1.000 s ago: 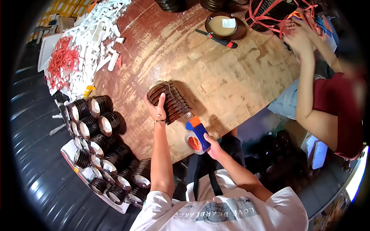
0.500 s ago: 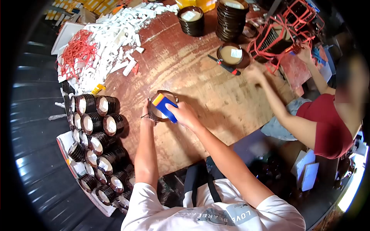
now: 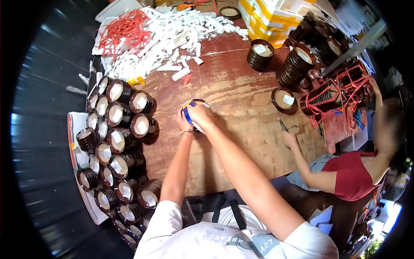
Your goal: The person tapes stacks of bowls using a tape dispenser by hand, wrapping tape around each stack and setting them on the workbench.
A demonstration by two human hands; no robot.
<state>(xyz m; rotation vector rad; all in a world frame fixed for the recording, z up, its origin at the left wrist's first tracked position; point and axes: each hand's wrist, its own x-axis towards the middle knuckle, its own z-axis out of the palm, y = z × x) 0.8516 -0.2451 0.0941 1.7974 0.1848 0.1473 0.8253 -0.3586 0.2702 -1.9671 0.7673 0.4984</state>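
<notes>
My right hand (image 3: 200, 115) is closed around a blue handheld tool (image 3: 187, 113) with an orange end, held over a round brown-rimmed dish (image 3: 207, 104). The tool's exact kind cannot be made out. At the dish's left side, my left hand (image 3: 184, 122) grips the rim, its fingers partly hidden. Both hands and the tool cover most of the dish, which is low over the wooden table (image 3: 233, 142).
Stacks of brown dishes (image 3: 117, 114) line the left side. White foam pieces (image 3: 172, 39) and red straps (image 3: 125, 32) lie at the back left. On the right, a co-worker's hand (image 3: 291, 139) holds a dark slim tool (image 3: 283, 125), near a single dish (image 3: 283, 100) and strapped stacks (image 3: 321, 98).
The view has shifted, so the table's contents appear lower and farther right. My right hand has come down over the dish with the blue tool. The co-worker's hand now holds a slim tool.
</notes>
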